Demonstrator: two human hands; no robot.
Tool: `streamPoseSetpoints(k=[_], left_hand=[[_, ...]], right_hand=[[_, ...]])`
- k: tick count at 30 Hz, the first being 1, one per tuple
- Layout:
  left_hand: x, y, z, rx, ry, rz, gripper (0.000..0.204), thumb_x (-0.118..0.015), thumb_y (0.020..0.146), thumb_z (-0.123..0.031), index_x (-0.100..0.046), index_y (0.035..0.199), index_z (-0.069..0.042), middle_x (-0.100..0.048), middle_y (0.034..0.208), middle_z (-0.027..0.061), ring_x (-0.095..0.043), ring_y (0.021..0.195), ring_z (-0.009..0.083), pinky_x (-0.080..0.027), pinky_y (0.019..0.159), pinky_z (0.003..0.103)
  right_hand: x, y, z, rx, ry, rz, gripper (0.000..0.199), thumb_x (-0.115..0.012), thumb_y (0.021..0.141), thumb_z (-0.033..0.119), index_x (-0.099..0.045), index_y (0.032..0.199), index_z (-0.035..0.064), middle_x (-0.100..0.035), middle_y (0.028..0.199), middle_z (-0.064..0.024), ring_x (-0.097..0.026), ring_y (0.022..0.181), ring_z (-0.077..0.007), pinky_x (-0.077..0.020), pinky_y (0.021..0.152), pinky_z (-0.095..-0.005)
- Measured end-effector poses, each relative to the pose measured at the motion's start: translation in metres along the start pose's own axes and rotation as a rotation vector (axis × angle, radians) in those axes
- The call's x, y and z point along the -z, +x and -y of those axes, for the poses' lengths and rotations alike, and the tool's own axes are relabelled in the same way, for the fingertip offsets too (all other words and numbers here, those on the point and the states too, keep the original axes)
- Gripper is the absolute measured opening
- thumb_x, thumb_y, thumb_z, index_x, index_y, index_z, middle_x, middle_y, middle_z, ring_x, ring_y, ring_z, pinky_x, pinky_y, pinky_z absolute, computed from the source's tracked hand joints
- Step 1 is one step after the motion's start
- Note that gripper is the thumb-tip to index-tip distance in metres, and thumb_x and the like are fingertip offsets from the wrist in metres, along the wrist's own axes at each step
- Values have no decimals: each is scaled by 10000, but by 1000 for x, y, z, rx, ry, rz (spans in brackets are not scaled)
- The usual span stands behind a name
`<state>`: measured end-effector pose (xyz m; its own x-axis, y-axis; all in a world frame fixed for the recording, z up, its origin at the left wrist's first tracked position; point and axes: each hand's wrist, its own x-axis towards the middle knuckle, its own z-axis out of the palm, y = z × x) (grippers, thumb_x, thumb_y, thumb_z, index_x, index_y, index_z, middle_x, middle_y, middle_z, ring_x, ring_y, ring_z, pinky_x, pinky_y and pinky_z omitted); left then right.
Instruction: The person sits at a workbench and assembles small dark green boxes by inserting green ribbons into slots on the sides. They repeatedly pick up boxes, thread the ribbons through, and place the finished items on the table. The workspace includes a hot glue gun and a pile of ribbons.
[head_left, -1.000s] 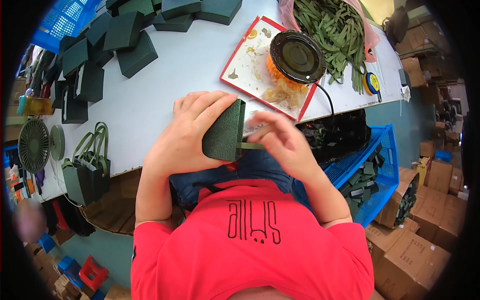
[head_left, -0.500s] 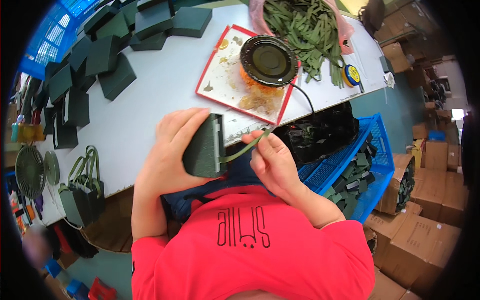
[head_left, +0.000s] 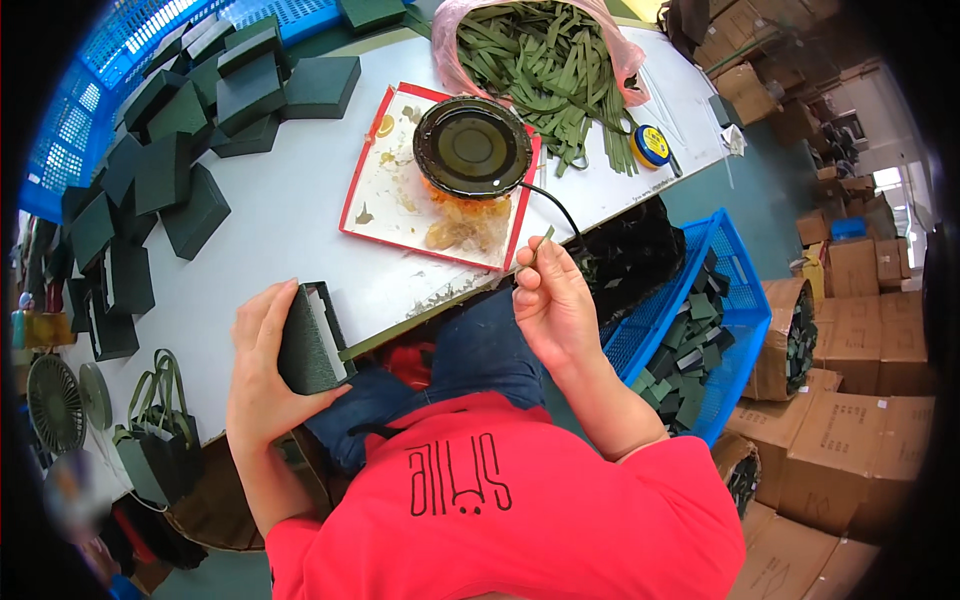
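My left hand (head_left: 262, 365) is wrapped round a dark green box (head_left: 312, 345), holding it tilted at the table's front edge, with a pale inner face towards the right. My right hand (head_left: 555, 305) is raised to the right of it, thumb and fingers pinched on a narrow olive-green ribbon (head_left: 546, 238), whose tip sticks up above the fingers. An olive band runs from the box towards this hand along the table edge; whether it is ribbon or edge trim I cannot tell. Beyond the hands stands a round black pan (head_left: 473, 147) of dark liquid on an orange base.
Under the pan lies a stained white board with a red rim (head_left: 362, 165). A pink bag (head_left: 625, 55) spills olive ribbons (head_left: 530, 65). Green boxes (head_left: 250, 95) pile up at the far left, near a fan (head_left: 57, 402). A blue crate (head_left: 745, 335) of small dark pieces stands right; cartons (head_left: 840, 450) lie beyond.
My left hand has moved left and down with the box. My right hand has moved slightly right, still pinching the ribbon, so the hands are farther apart. The whole view has shifted.
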<state>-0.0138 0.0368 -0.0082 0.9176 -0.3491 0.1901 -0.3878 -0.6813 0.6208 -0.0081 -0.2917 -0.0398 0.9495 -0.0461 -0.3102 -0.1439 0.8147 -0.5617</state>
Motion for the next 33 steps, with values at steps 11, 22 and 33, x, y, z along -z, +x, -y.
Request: streamPoseSetpoints(k=[11,22,33], left_hand=[[-13,21,-16,-142,11,45,1077,-923,473,-206,-479,1436,-21,-518,1391,171,-488,1273,376,-368,1090,464],[-19,29,-26,-188,-11,57,1062,-927,479,-218,-488,1425,-19,-516,1400,160,-478,1274,377,-367,1091,468],[-20,27,-26,-176,-3,61,1075,-930,470,-222,-486,1428,-21,-516,1401,157,-475,1279,378,-376,1089,470]], right_hand=[[-15,37,22,148,-715,39,211,-632,1014,193,-651,1025,-17,-597,777,-6,-499,534,-43,-423,486,-206],[-17,59,27,90,-809,16,264,-653,1003,265,-651,953,6,-541,720,26,-444,509,-24,-366,439,-206],[-18,64,29,-4,-686,-22,214,-688,963,231,-637,891,36,-527,706,31,-411,487,-24,-307,421,-200]])
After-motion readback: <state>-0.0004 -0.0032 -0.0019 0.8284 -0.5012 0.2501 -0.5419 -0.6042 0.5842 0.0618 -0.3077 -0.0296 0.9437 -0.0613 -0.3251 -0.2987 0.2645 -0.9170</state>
